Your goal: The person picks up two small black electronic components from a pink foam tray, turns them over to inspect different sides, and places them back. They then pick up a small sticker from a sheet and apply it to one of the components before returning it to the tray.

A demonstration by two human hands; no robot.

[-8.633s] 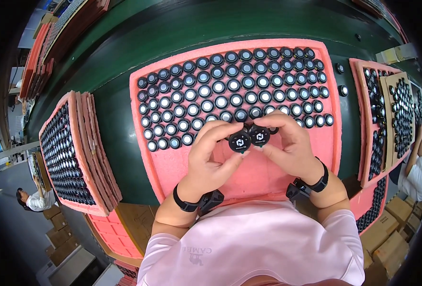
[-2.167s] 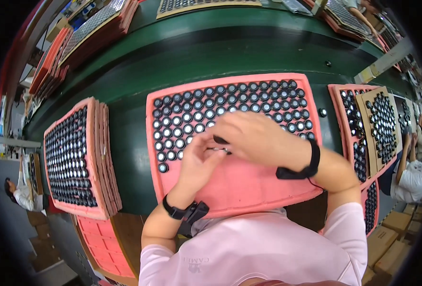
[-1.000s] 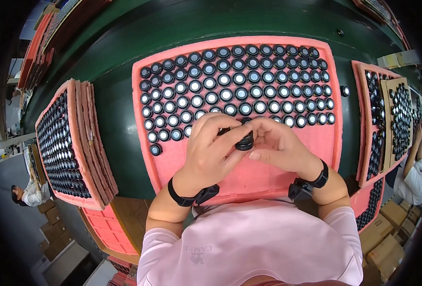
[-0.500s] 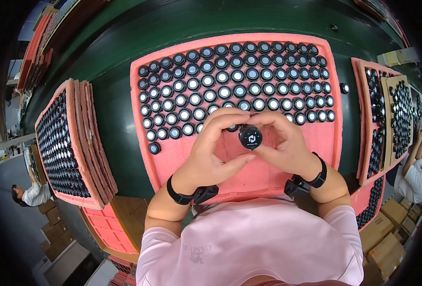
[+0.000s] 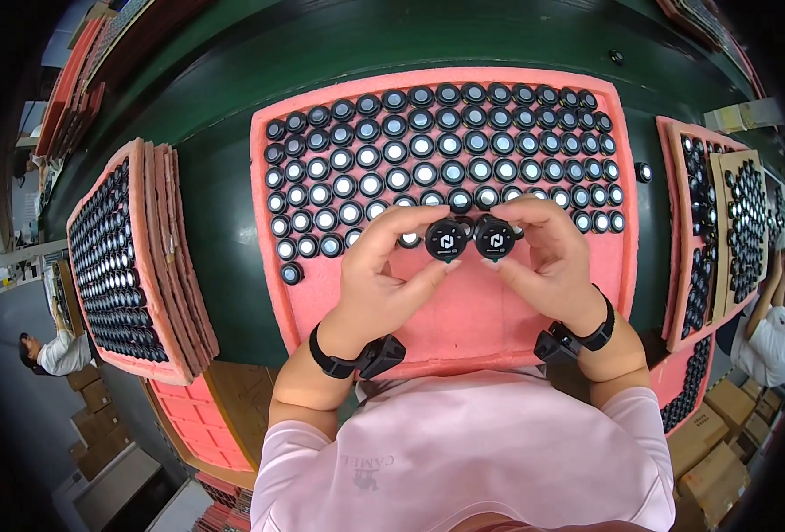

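Observation:
My left hand (image 5: pixel 376 273) pinches a round black piece (image 5: pixel 446 239) between thumb and fingers, its face with a white mark turned up. Another round black piece (image 5: pixel 496 238) of the same look is gripped by my right hand (image 5: pixel 552 270). The two sit side by side, almost touching, above a pink foam tray (image 5: pixel 490 332). Rows of black cylindrical pieces (image 5: pixel 448 144) with pale round tops fill the tray's far part. My fingers hide some of those in the nearest row. Bare pink foam shows in the tray's near part.
On the green table (image 5: pixel 224 230), a stack of pink trays (image 5: pixel 164 248) stands at the left, its top one loaded. More filled trays (image 5: pixel 673 235) are at the right. Loose black pieces (image 5: pixel 643 172) lie nearby. One person (image 5: pixel 64 355) is far left, another (image 5: pixel 769 341) far right.
Only one marked face showed between my hands before; now two show, one in each hand, with the hands slightly further apart. The tray appears shifted a little in the picture.

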